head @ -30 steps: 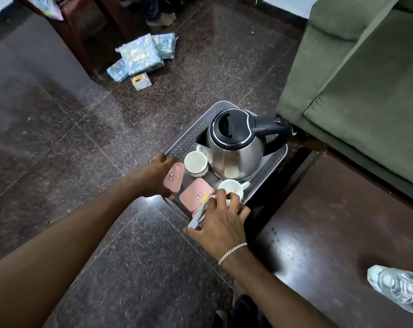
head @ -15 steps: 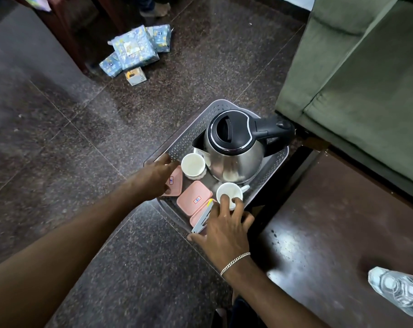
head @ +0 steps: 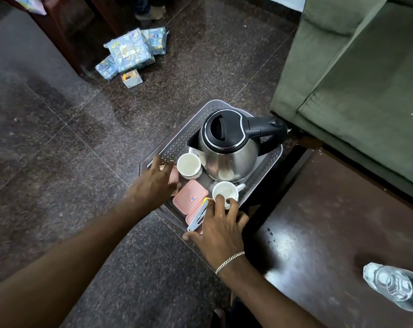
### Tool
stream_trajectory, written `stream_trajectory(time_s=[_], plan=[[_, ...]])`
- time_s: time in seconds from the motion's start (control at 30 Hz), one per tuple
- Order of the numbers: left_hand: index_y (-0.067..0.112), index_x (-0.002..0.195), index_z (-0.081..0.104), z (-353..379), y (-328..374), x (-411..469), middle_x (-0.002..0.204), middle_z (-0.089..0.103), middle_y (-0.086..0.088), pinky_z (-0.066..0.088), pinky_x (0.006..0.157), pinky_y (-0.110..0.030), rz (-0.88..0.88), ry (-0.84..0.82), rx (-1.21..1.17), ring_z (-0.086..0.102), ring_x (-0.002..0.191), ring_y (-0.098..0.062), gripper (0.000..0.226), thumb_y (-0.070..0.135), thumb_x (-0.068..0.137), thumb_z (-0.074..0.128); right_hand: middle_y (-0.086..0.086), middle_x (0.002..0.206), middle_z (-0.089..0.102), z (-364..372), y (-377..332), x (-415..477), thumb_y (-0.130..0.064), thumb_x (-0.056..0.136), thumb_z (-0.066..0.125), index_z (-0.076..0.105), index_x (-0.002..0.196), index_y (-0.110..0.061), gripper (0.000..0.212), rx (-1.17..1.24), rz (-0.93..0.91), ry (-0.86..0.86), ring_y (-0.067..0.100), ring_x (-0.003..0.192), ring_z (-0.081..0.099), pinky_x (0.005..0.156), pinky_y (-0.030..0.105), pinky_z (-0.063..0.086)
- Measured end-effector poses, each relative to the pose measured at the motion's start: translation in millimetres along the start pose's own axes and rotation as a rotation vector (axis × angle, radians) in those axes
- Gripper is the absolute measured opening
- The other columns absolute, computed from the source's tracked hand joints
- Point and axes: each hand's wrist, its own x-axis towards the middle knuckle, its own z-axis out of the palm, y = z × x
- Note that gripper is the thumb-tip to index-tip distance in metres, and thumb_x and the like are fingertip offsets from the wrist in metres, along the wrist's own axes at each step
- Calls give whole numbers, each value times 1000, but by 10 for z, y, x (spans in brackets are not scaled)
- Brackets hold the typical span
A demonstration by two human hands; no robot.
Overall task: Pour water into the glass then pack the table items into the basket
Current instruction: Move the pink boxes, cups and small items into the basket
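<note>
A grey perforated basket (head: 177,140) stands on the floor. Inside it are a steel kettle (head: 229,159) with a black lid, two white cups (head: 188,164) (head: 225,190) and pink lidded boxes (head: 190,198). My left hand (head: 156,183) hovers with spread fingers over the left pink box (head: 174,175), which lies flat, partly hidden. My right hand (head: 220,230) rests at the basket's near corner. Its fingertips touch the nearer cup, and a thin silver sachet (head: 198,216) sits between thumb and forefinger. A clear water bottle (head: 392,287) lies on the dark table.
The dark wooden table (head: 331,233) is at the right, right next to the basket. A green sofa (head: 357,74) stands behind it. Blue packets (head: 129,52) and a small box (head: 130,78) lie on the granite floor beside dark furniture legs at the far left.
My left hand has laid the tilted pink box flat in the basket and opened over it. My right hand stays at the near cup with the sachet.
</note>
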Motion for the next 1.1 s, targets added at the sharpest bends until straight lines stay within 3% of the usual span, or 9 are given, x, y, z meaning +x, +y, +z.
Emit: stream_trajectory(time_s=[0.1,0.27,0.47,0.6,0.83,0.93,1.1], plan=[[21,136,55,-5,57,-10,128,45,-14,54,87,-53,-35,57,49,58,114,-47,62,49,85,75,4,129,50,1,10,-13,-83,52,71,62,126,-6,107,9,4,10,31,116,43,82,49,37],[12,127,61,8,125,22,124,51,-20,51,90,-54,-100,66,-22,58,110,-50,54,47,86,71,3,130,51,8,6,-58,-79,54,72,61,127,-9,102,21,9,18,31,116,43,82,48,35],[7,121,56,27,90,46,125,54,-23,51,93,-56,-90,76,-65,59,109,-52,56,24,77,84,5,131,49,12,31,-67,-78,57,73,61,129,-10,99,29,7,23,31,116,42,82,47,34],[8,124,51,25,101,55,127,53,-23,53,93,-59,-106,66,-78,59,112,-51,63,22,75,87,6,136,48,-5,32,-78,-76,62,71,57,133,-11,98,40,-12,5,31,119,39,83,49,35],[0,117,53,9,131,-25,113,51,-32,54,72,-59,-114,123,-59,62,92,-58,63,22,72,91,6,137,47,-151,159,-189,-73,60,72,52,133,-20,92,96,-29,60,30,115,42,83,49,39],[4,111,52,-6,221,-159,107,50,-28,53,67,-57,-31,286,-48,60,84,-56,50,23,80,86,7,134,47,-219,366,-306,-66,64,74,48,132,-20,86,126,-47,134,31,113,44,80,49,39],[14,126,56,25,699,-461,111,53,-14,52,70,-54,243,460,-113,58,90,-44,47,40,89,70,6,132,47,-303,968,-624,-65,73,70,48,134,-19,79,119,14,225,31,112,45,81,48,41]])
